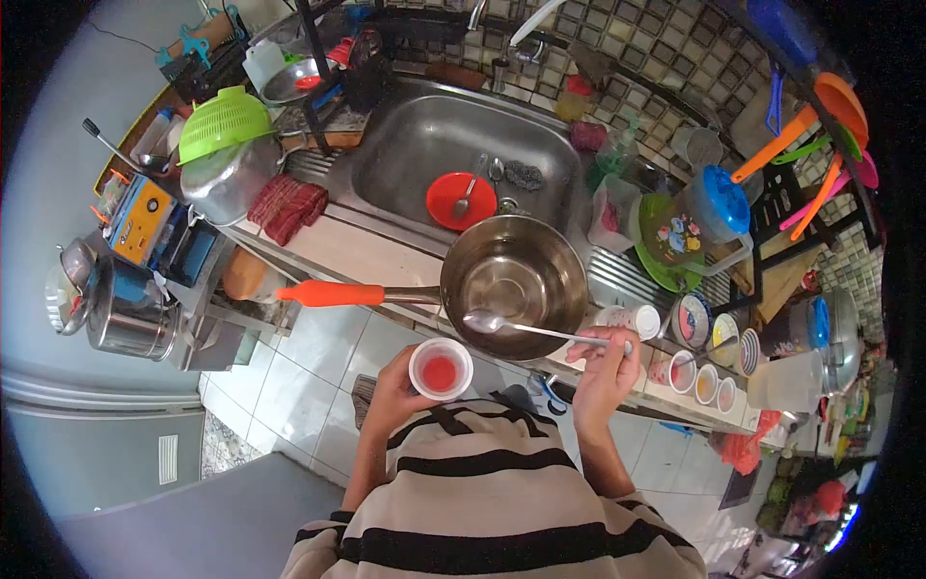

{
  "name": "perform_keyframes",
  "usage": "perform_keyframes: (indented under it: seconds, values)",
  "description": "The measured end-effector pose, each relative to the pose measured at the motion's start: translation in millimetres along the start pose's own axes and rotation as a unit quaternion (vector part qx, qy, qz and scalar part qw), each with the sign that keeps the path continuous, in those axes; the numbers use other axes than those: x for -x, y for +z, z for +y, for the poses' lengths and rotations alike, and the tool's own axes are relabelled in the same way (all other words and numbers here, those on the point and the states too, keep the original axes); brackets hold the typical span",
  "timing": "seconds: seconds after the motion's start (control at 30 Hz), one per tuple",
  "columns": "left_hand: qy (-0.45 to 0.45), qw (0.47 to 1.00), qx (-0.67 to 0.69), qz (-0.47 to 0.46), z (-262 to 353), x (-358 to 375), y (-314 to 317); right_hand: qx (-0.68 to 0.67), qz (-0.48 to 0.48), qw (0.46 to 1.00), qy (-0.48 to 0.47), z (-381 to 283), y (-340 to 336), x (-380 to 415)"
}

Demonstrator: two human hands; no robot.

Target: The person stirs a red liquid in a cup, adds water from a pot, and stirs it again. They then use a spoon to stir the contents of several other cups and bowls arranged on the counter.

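My left hand (389, 390) is wrapped round a small white cup (421, 364) with something red inside it. Between the fingers of my right hand (606, 383) is the handle of a metal spoon (484, 321); its bowl hangs over the near left rim of a saucepan (540, 280). That pan has an orange handle (333, 293) pointing left and sits at the counter's front edge by the sink. Its inside shows bare shiny metal. Close by my right hand stand several small cups (682, 372) with coloured contents.
Behind the pan, the steel sink (386, 164) holds a red plate (447, 191) with a spoon. A folded cloth (287, 208) and a large pot (231, 179) under a green colander (229, 124) are at left. A blue-lidded jug (709, 217) stands right, beside a green plate (659, 261).
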State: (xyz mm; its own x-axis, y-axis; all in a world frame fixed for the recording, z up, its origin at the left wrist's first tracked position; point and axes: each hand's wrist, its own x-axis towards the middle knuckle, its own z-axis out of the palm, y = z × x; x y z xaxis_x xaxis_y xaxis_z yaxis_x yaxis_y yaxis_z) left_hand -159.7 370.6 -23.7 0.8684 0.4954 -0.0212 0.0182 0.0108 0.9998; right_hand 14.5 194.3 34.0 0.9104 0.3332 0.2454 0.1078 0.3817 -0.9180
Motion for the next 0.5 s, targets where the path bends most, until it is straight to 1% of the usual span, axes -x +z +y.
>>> perform_keyframes:
  seconds: [0.07, 0.1, 0.17, 0.3, 0.37, 0.4, 0.47, 0.5]
  values:
    - [-0.006, 1.000, -0.009, 0.010, -1, 1, -2, 0.034, 0.075, 0.996, -0.020, 17, -10, 6]
    - [-0.006, 1.000, -0.010, 0.011, -3, 1, -3, 0.033, 0.075, 0.996, -0.020, 21, -11, 8]
    - [0.004, 1.000, -0.012, 0.011, -6, 1, -5, 0.066, 0.110, 0.992, -0.013, 27, -12, 11]
    - [-0.001, 1.000, -0.017, 0.010, -3, -1, -3, 0.090, 0.092, 0.992, 0.007, 36, -18, 12]
    - [-0.014, 1.000, -0.021, 0.007, -3, -1, -3, 0.081, 0.089, 0.991, 0.058, 39, -21, 12]
    - [-0.014, 1.000, -0.021, 0.007, -4, -1, -3, 0.080, 0.089, 0.991, 0.058, 41, -22, 11]
    - [-0.004, 0.999, -0.033, 0.003, -6, -1, -3, 0.017, 0.101, 0.991, 0.090, 42, -23, 9]
    - [-0.004, 0.999, -0.033, 0.003, -5, -1, -3, 0.016, 0.101, 0.991, 0.090, 42, -22, 8]
